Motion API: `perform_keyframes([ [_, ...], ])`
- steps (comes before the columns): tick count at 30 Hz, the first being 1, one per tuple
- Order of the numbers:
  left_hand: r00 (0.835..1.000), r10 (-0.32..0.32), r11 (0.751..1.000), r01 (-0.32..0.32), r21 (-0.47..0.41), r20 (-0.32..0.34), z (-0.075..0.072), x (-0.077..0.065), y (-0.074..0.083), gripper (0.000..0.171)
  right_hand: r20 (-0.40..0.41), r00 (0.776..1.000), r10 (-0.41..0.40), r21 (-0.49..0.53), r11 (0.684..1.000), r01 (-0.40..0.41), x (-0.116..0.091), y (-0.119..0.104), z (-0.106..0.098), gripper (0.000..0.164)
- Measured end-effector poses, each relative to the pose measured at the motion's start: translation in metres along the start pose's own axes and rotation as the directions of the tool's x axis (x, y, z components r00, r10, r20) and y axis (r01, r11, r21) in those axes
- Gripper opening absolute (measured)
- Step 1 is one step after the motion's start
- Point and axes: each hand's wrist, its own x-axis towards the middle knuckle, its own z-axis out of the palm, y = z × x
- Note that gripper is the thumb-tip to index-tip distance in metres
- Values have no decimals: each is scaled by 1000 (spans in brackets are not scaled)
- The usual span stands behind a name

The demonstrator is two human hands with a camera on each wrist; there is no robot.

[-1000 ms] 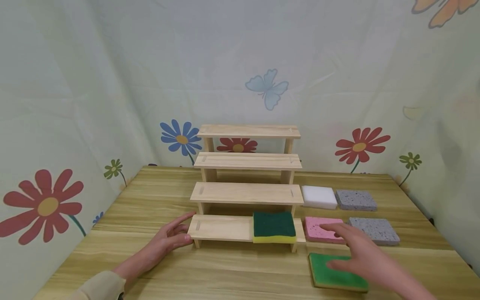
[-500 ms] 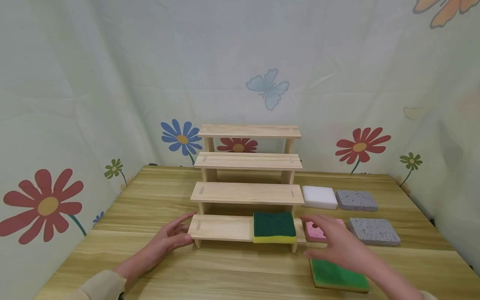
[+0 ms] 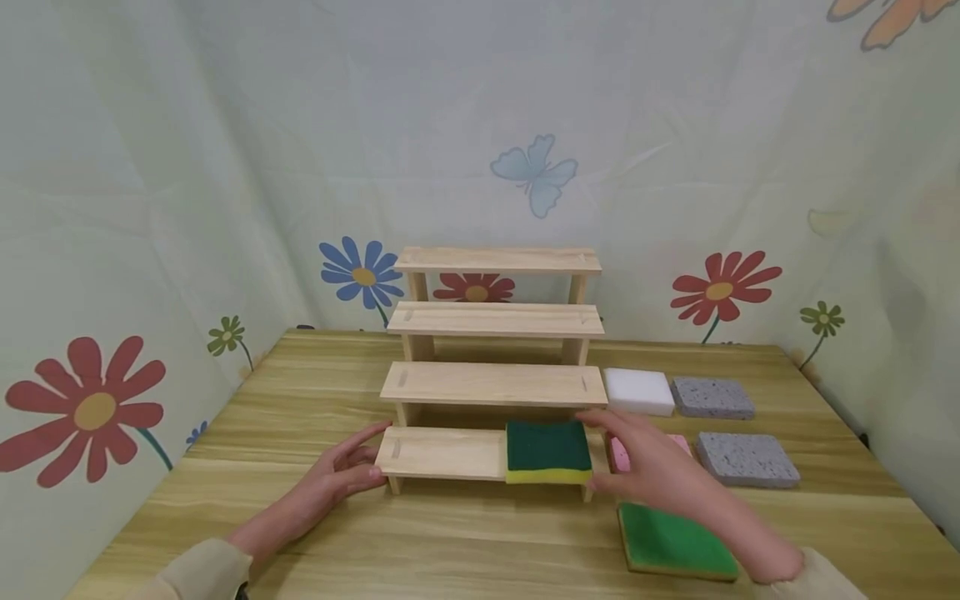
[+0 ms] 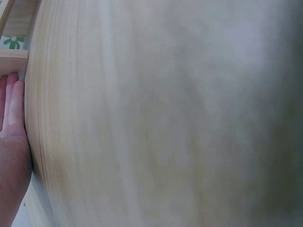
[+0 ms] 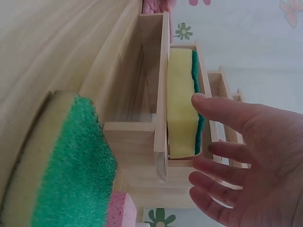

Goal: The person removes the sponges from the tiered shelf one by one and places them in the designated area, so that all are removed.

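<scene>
A four-tier wooden step shelf stands on the table. A sponge with a dark green top and yellow base lies on the right part of its lowest tier. My left hand touches the left end of that tier, its thumb at the front corner and index finger at the back. My right hand reaches to the right end, thumb and fingers spread apart beside the sponge. In the right wrist view, the thumb overlaps the dark green side of the sponge, and nothing is gripped.
A bright green sponge lies in front of the right hand. The hand partly hides a pink sponge. Behind are a white sponge and two grey speckled blocks, one rear and one nearer. A flowered curtain backs the wooden table.
My right hand has moved left, from above the pink and bright green sponges to the lowest tier's right end. The left hand and the sponges have stayed in place.
</scene>
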Motion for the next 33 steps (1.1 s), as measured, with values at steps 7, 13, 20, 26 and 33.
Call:
perform_keyframes([
  [7,1000,-8,1000,8,-4,-2,-1,1,1,72,19,1000,20,-35,999,-20,9,-2,-1,73],
  [13,1000,-4,1000,4,-18,2,0,1,1,72,33,999,28,-41,999,-26,12,-3,-1,72],
  [20,1000,6,1000,-6,-13,1,0,0,0,71,53,997,50,-67,997,-46,18,-2,1,77],
  [26,1000,1,1000,-1,-19,-2,0,0,-1,70,78,995,63,-75,996,-57,21,-1,6,79],
  [33,1000,-5,1000,5,-13,-11,0,1,-1,70,71,995,72,-55,996,-68,21,-2,8,73],
])
